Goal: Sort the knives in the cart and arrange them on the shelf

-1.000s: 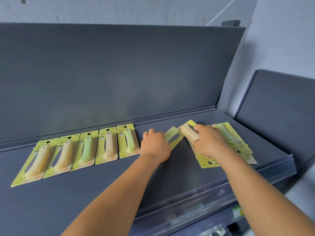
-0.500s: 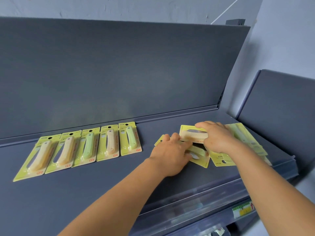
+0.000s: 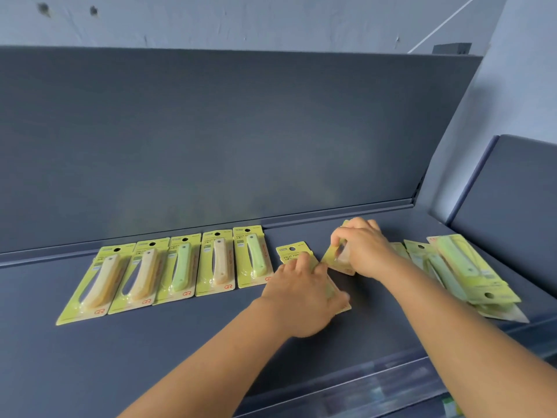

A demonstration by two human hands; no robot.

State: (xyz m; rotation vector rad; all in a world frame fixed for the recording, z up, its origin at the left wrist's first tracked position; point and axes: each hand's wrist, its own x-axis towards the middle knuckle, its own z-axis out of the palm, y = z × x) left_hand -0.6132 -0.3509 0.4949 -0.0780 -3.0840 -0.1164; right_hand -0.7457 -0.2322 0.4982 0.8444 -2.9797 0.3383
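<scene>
A single head-worn wide-angle camera is looking forward and down from above the person's forearms, facing the dark shelf [image 3: 150, 342] and its upright back panel [image 3: 211, 131]; it is sitting close, with both arms entering from the bottom edge and the left hand [image 3: 301, 300] and right hand [image 3: 364, 251] lying just right of centre; the lens is bending straight edges, so the shelf's front lip is curving at lower right and is perhaps blurred there; the row of packaged knives [image 3: 177, 270] is filling the left-middle; no second view is sharing the scene.
</scene>
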